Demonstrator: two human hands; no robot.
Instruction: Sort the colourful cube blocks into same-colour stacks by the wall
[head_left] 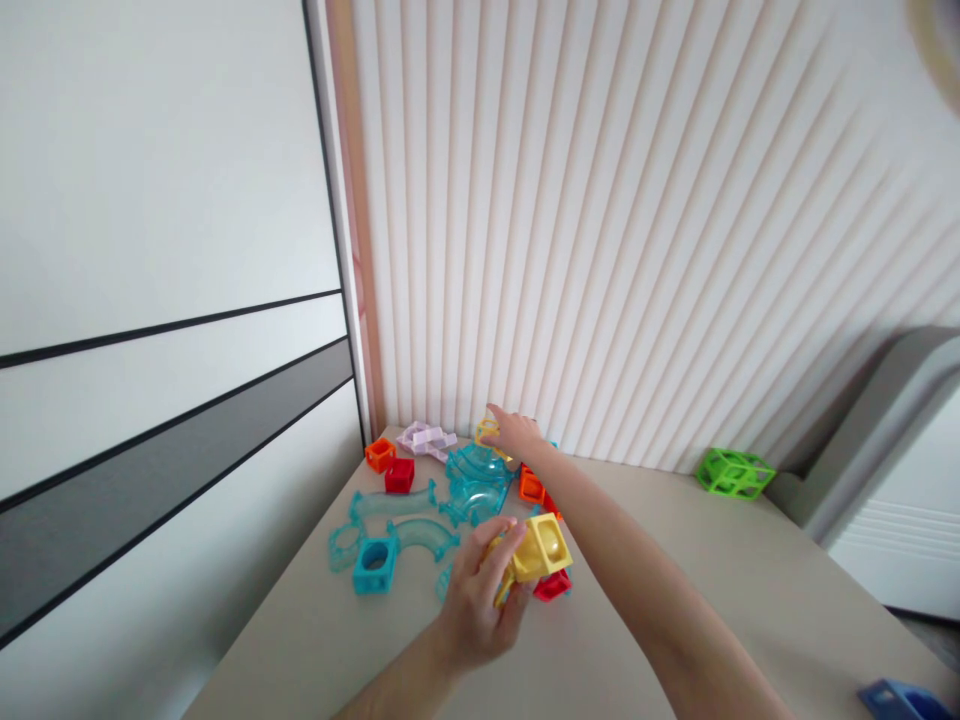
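Note:
My left hand (484, 600) is closed around a yellow hollow block (541, 548), held above the front of the table. More yellow plastic shows between its fingers. At the back, near the ribbed wall, my right hand (514, 434) reaches over a yellow open-frame block (487, 430) with thumb and forefinger apart. Whether it touches that block I cannot tell. Just below this hand lie clear blue curved track pieces (476, 480). Orange blocks (532, 486) are beside the right forearm. A red block (553, 585) is partly hidden behind the held yellow one.
On the left side are a blue block (374, 566), a clear curved tube (424, 536), a red block (399, 475), an orange block (380, 455) and lilac pieces (426, 438). A green frame block (735, 473) lies by the wall; a dark blue block (902, 699) is at lower right.

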